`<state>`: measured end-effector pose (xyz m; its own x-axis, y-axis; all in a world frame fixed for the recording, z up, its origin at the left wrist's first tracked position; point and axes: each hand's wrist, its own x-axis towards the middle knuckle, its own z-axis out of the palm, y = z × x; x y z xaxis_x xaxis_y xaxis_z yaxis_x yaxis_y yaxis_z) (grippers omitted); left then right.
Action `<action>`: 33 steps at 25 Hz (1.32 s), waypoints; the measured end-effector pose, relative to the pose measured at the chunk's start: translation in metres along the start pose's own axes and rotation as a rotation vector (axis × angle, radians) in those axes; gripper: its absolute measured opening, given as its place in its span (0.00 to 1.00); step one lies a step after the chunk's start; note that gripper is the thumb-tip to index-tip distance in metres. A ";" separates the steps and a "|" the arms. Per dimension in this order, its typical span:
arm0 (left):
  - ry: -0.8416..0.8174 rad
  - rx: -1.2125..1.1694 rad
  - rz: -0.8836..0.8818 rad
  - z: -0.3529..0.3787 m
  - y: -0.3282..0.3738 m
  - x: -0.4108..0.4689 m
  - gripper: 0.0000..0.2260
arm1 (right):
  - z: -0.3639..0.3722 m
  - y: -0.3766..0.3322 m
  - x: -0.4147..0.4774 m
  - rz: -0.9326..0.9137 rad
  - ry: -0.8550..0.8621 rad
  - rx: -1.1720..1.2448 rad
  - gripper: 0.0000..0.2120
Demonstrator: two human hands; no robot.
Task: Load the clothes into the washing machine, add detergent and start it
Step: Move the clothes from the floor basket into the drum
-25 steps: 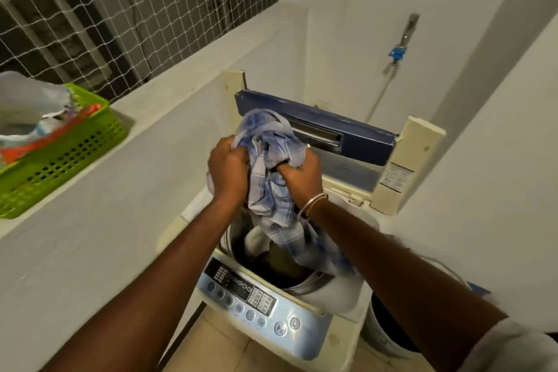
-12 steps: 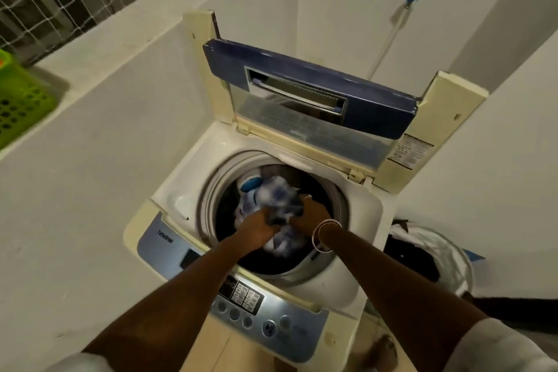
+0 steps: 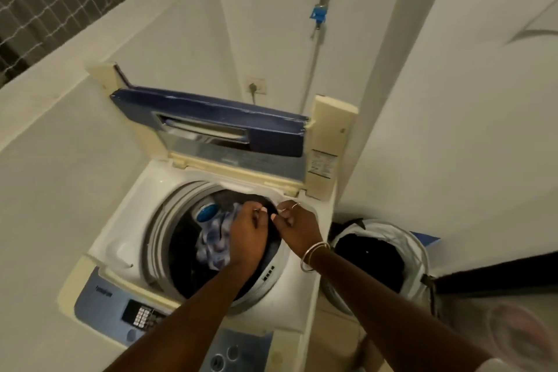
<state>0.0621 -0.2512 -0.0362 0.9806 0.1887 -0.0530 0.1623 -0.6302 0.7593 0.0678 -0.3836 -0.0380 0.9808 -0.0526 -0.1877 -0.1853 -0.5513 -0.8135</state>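
1. The washing machine (image 3: 157, 190), glossy white plastic with yellowed corners, stands with its blue lid (image 3: 211, 121) tilted upright at 12 o'clock. The round drum (image 3: 158, 235) is open.
2. A soft, crumpled blue-and-white checked cloth (image 3: 211, 240) lies inside the drum, near its centre, below a round blue cap (image 3: 207, 212) at 11 o'clock.
3. The left hand (image 3: 250, 235) and right hand (image 3: 299, 228) meet over the drum's 2 o'clock rim. Their curled fingers (image 3: 286, 215) seemingly pinch a limp dark garment (image 3: 271, 231) between them, though blur hides the exact hold.
4. At 3 o'clock, just beside the machine, a round basket (image 3: 419, 248) holds dark clothes. Plain walls close in on both sides.
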 end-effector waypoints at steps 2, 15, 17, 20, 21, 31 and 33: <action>0.024 0.041 0.124 0.031 0.028 -0.012 0.02 | -0.028 0.018 -0.014 -0.023 0.131 0.035 0.04; -0.331 -0.010 0.212 0.307 0.080 -0.048 0.07 | -0.148 0.260 -0.011 0.283 0.265 -0.005 0.08; -0.372 0.024 0.214 0.354 0.061 -0.044 0.08 | -0.145 0.308 0.001 0.327 0.222 -0.019 0.07; -0.440 0.046 0.235 0.408 0.023 -0.042 0.09 | -0.132 0.375 0.016 0.376 0.157 -0.046 0.09; -0.455 0.057 0.238 0.427 0.005 -0.042 0.09 | -0.124 0.401 0.021 0.390 0.131 -0.058 0.09; -0.897 0.811 0.225 0.567 -0.161 -0.012 0.58 | -0.036 0.631 0.076 0.486 -0.418 -0.520 0.62; -0.968 1.010 0.231 0.584 -0.186 -0.010 0.68 | -0.024 0.654 0.091 0.459 -0.477 -0.606 0.73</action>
<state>0.0858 -0.5755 -0.5558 0.6150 -0.3142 -0.7232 -0.4066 -0.9122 0.0505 0.0373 -0.7691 -0.5735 0.6632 -0.0992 -0.7418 -0.3569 -0.9131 -0.1970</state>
